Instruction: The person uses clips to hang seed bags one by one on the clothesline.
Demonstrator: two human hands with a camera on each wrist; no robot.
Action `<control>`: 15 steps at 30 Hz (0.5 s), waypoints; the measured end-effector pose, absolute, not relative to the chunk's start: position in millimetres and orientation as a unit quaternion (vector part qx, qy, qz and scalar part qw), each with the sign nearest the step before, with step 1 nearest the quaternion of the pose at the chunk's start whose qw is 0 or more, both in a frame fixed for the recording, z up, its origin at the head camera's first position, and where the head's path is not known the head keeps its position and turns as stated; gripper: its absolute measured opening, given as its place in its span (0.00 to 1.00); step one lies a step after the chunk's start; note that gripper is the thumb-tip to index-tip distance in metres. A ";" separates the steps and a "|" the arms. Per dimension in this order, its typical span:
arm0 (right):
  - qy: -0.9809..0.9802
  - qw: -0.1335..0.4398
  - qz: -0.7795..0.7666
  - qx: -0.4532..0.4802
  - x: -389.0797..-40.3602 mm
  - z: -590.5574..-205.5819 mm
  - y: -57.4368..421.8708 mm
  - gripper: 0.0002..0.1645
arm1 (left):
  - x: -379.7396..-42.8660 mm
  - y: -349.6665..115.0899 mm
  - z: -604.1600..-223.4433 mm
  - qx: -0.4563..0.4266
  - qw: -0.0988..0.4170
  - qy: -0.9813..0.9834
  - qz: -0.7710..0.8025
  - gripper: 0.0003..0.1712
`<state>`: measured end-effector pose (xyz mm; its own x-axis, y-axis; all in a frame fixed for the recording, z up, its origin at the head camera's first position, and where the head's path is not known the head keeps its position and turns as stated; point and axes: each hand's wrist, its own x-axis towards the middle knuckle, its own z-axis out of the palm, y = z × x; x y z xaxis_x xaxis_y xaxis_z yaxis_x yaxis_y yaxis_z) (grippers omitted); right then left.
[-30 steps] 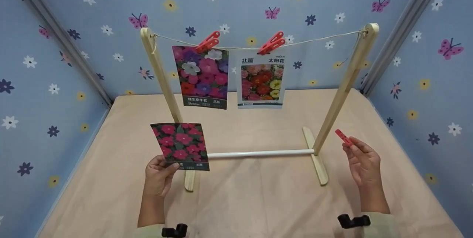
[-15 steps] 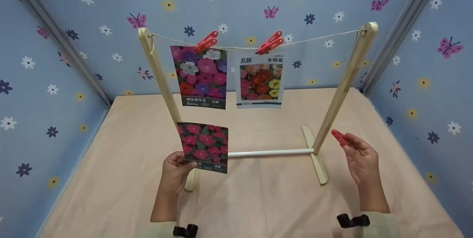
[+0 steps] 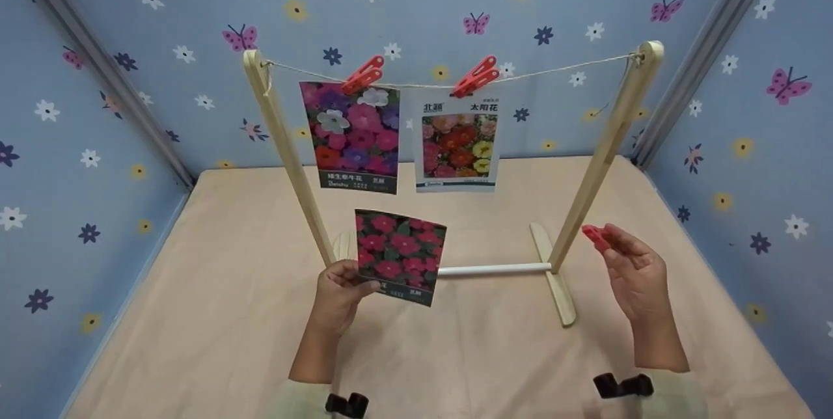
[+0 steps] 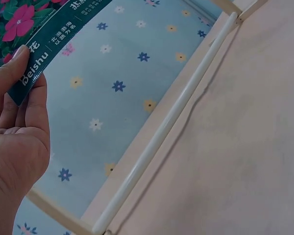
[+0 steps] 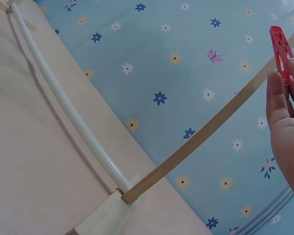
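Note:
My left hand [image 3: 340, 298] pinches the lower left corner of a seed packet [image 3: 400, 253] printed with pink-red flowers, thumb on its front. In the left wrist view the packet's dark green bottom band [image 4: 49, 46] shows between thumb and fingers. Right of the wooden stand, my right hand [image 3: 638, 269] holds a red clothespin [image 5: 282, 54] between thumb and fingers, its tip pointing up and away. Two more seed packets hang from a string [image 3: 546, 72]: a purple-pink one [image 3: 358, 139] and a white-bordered one [image 3: 459, 146], each under a red clothespin [image 3: 477, 76].
The string runs between two wooden posts [image 3: 602, 165], joined low down by a white rod [image 3: 494, 270]. Wooden feet [image 3: 561, 295] stand on a peach cloth [image 3: 455, 367]. Blue flowered panels [image 3: 416, 9] enclose the back and both sides.
My left hand has carried the pink-red seed packet rightward, from in front of the left post to below the hanging packets. The right hand has barely moved; its clothespin has turned slightly.

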<state>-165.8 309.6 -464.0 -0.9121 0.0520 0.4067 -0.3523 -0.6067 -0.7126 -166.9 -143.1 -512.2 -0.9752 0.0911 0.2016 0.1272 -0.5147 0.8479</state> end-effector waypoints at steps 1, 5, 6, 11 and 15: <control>-0.426 0.115 0.879 0.181 -165.8 -463.0 309.8 0.21 | -167.5 -140.2 -511.1 -0.111 0.008 -0.497 -0.861 0.22; -0.435 0.115 0.871 0.199 -166.0 -459.2 310.6 0.21 | -169.7 -128.5 -505.9 -0.104 0.004 -0.514 -0.852 0.21; -0.434 0.114 0.870 0.203 -166.0 -458.1 310.7 0.21 | -170.1 -125.8 -504.5 -0.101 0.004 -0.518 -0.849 0.21; -0.455 0.120 0.859 0.202 -166.9 -450.8 309.9 0.19 | -170.9 -116.7 -499.1 -0.095 0.003 -0.528 -0.844 0.19; -0.467 0.121 0.850 0.210 -168.5 -443.9 311.6 0.19 | -173.1 -109.7 -494.4 -0.097 -0.001 -0.523 -0.846 0.18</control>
